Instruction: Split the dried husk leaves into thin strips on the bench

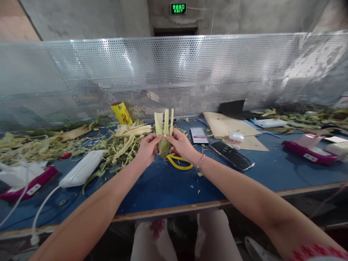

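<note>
Both my hands hold a pale green husk-like leaf (163, 146) above the table's middle. Its upper part is split into 3 upright strips, and the darker lower end hangs below my fingers. My left hand (149, 148) pinches the left side between thumb and fingertips. On the right side, my right hand (181, 143) pinches it the same way, the two thumbs close together. Just under my right hand lies a yellow loop handle (181, 166) with a bit of red, like that of scissors. A heap of leaf scraps (119, 148) lies to the left of my left hand.
A yellow roll (121, 113) stands by the perforated metal screen (174, 69). Right of my hands lie a phone (231, 155), a small white-screened device (199, 135) and brown paper (231, 125). A white power strip (83, 168) and purple boxes (310, 153) flank the blue table (163, 192).
</note>
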A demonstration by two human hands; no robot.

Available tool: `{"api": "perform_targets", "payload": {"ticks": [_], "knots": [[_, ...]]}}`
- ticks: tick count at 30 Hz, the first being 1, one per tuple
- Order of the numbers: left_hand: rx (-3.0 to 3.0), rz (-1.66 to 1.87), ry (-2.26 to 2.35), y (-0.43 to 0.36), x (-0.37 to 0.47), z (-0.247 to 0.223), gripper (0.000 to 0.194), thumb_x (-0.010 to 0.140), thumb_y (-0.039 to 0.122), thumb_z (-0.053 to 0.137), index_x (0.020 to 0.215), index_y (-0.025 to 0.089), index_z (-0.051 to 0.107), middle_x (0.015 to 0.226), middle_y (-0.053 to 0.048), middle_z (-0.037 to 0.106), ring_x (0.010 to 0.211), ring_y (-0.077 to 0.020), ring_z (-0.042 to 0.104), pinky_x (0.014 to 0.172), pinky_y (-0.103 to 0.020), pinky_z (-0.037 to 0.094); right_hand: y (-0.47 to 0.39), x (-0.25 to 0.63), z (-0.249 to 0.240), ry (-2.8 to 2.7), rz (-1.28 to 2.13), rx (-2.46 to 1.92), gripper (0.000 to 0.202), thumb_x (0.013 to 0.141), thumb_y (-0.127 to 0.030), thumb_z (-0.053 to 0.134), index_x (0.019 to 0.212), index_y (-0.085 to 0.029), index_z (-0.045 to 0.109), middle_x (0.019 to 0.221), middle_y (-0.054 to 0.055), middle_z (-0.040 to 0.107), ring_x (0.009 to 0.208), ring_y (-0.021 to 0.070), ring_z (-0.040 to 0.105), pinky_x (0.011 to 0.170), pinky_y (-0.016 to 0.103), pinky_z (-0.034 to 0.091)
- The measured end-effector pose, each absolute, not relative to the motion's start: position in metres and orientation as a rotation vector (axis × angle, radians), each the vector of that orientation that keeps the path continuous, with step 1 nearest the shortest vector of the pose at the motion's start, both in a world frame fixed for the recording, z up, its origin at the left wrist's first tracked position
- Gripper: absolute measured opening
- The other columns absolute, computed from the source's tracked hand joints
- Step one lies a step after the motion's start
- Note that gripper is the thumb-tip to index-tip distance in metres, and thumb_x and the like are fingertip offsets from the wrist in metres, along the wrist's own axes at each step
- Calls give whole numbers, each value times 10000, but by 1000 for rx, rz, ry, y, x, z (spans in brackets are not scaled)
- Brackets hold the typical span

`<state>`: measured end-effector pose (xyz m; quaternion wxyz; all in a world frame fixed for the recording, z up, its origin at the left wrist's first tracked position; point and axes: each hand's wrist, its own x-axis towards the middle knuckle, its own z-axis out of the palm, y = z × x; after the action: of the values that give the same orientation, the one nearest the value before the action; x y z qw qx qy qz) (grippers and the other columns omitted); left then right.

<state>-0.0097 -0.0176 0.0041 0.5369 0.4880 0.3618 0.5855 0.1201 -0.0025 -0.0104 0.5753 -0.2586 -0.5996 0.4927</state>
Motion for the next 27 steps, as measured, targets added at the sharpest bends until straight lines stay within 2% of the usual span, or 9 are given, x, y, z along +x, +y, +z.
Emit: {"api": "perform_targets", "payload": {"ticks": [3,10,18,27], "knots": [[1094,1357,830,-18,-9,4,309,578,297,742,597,149,471,346,122,219,301,-1,157,343,-168,91,-2,119,-12,-1396,1147,-595,297,672,-429,621,854,-212,533,826,-5,608,747,128,549,690,253,456],[1012,1336,861,-17,-9,4,241,621,261,711,621,151,497,346,120,216,292,-5,148,329,-160,110,3,120,-16,-1437,1111,-624,256,698,-419,590,834,-213,525,786,-15,580,682,107,508,605,226,428],[989,1295,815,-18,-13,10,235,531,170,717,641,135,513,397,110,302,309,10,196,322,-131,100,6,124,-15,-1400,1104,-749,227,712,-376,557,855,-202,523,802,-4,592,684,113,529,591,238,427],[1176,1257,789,-16,-14,5,242,562,209,733,725,126,574,398,118,275,321,16,168,341,-134,112,0,126,-9,-1393,1172,-675,325,618,-371,682,851,-184,556,831,9,632,784,136,569,728,268,455]]}}
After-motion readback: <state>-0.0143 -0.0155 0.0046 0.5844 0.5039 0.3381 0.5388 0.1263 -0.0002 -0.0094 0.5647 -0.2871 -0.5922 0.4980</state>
